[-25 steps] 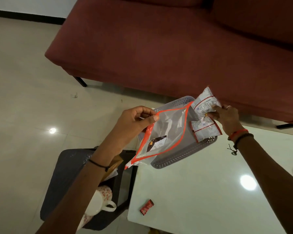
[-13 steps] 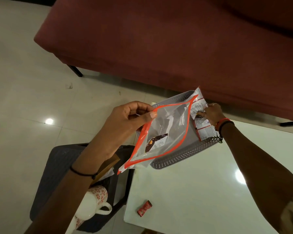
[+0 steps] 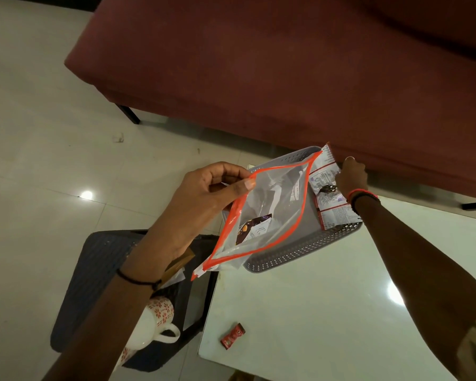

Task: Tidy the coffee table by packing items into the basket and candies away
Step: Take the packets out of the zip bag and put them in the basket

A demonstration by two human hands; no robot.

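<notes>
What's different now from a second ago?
The right hand brought the silver packets down from above the far rim into the basket. It touches them there, but I cannot tell if it still grips them. The left hand pinches the open bag up as before. The red candy lies in the same spot on the table.

Orange-edged bag (image 3: 272,210) — perhaps grey basket (image 3: 300,253)

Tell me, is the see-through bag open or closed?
Open. The left hand pinches the bag by one orange lip, and its mouth gapes wide.
</notes>
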